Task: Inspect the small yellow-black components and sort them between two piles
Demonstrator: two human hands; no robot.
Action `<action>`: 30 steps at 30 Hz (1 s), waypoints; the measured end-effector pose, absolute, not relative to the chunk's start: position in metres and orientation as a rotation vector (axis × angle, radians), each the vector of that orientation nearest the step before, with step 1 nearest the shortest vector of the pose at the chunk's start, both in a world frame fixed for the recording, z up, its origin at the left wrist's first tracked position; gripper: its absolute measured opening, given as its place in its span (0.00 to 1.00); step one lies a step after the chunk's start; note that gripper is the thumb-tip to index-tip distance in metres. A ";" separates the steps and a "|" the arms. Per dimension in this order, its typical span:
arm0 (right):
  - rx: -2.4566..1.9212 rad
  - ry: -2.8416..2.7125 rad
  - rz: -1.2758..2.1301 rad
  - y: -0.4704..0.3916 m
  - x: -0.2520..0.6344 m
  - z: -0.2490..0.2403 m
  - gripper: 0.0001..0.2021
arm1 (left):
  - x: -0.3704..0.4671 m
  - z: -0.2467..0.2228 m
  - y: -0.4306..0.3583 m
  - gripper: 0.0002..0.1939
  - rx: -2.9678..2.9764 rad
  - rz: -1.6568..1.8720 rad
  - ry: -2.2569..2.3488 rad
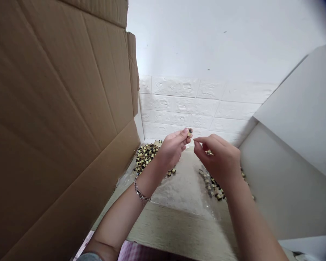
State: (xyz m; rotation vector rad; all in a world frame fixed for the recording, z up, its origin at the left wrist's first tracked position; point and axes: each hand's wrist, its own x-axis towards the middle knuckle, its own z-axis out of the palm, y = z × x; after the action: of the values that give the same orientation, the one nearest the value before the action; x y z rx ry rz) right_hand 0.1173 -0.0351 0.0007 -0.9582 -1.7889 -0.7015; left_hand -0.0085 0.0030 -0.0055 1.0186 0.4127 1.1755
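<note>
My left hand (176, 145) pinches a small yellow-and-black wound coil (190, 133) between thumb and fingertips, raised above the table. Just to its right, my right hand (218, 154) has its thumb and index finger closed together close to the coil. Whatever those fingertips hold, if anything, is too small to make out. A heap of similar coils (146, 156) lies on the left, partly behind my left wrist. More loose coils (216, 190) lie on the right, partly covered by my right hand and forearm.
Clear plastic sheeting (179, 192) covers part of the wooden table (165, 226). A tall cardboard panel (57, 108) closes off the left side. White panels (293, 156) stand on the right, and a white brick-patterned wall (179, 105) is behind.
</note>
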 end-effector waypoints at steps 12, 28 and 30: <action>-1.002 -1.732 -0.487 -0.027 0.129 0.007 0.05 | -0.010 -0.002 0.003 0.11 0.898 1.041 0.363; -1.073 -1.814 -0.485 -0.023 0.128 0.002 0.03 | -0.007 -0.007 0.005 0.10 1.009 1.038 0.402; -1.101 -1.828 -0.468 -0.023 0.128 0.001 0.04 | -0.007 -0.008 0.005 0.10 1.008 1.027 0.396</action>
State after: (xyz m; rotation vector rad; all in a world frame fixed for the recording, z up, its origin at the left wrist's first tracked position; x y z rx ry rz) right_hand 0.1282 -0.0231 0.0011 -1.1011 -1.8283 -0.4684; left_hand -0.0066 0.0050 -0.0080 1.0077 0.3957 1.0269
